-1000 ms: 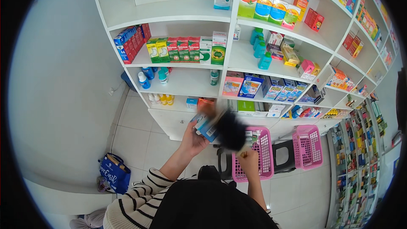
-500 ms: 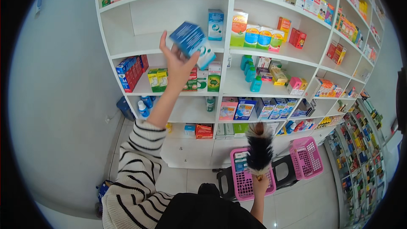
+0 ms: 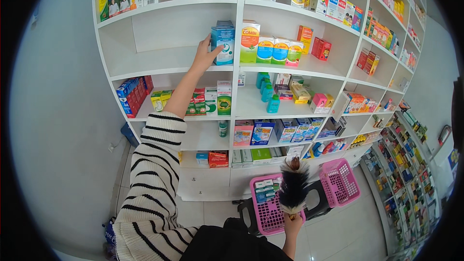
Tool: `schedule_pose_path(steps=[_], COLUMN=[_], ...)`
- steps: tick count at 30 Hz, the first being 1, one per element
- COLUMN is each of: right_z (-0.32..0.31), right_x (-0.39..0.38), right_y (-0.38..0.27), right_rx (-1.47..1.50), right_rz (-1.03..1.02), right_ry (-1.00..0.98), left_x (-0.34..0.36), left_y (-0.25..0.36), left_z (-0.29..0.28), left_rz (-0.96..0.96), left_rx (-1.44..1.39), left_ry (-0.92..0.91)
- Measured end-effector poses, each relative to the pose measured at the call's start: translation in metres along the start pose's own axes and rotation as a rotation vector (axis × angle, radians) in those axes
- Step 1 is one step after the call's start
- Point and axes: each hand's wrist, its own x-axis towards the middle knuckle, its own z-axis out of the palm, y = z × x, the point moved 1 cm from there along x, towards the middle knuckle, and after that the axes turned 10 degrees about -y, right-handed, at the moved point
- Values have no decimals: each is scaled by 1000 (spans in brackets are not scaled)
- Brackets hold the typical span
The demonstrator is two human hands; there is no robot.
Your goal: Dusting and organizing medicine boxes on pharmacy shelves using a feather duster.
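We identify a white shelving unit [image 3: 157, 63] as the largest item, stocked with cartons and bottles across several compartments. A black-and-white striped sleeve [image 3: 150, 179] covers the raised left arm in front of it. Below, we locate a near pink basket [image 3: 269, 216] and, to its right, a far pink basket [image 3: 340, 183]; a black stand [image 3: 316, 199] shows between them. A feather duster [image 3: 294, 183] points upward over the right side of the near basket, its dark plume partly covering that basket. We note the right hand [image 3: 292, 222] at its lower end, fingers clenched around the handle. The left hand [image 3: 208, 55] grasps a blue-and-white box [image 3: 225, 48] at its left side, thumb across the front face. This box is upright at the front edge of its shelf, just beside the vertical divider. Directly behind it, we see the top of another blue box [image 3: 224, 23]. Small cartons [image 3: 265, 192] lie inside the near basket.
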Motion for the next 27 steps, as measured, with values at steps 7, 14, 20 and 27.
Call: schedule_pose_path(steps=[7, 14, 20, 27], right_z=[-17, -43, -88, -126], right_x=[14, 37, 59, 54], right_y=[17, 45, 56, 114], right_rx=[-67, 38, 34, -73], right_rz=[53, 59, 219, 456], right_ry=[-107, -221, -258, -297], left_x=[7, -13, -162, -459], left_y=[22, 34, 129, 53], left_z=[11, 25, 115, 328], left_rz=[-193, 6, 248, -347], left_rx=[-117, 184, 11, -122], left_ry=[-220, 125, 394, -893])
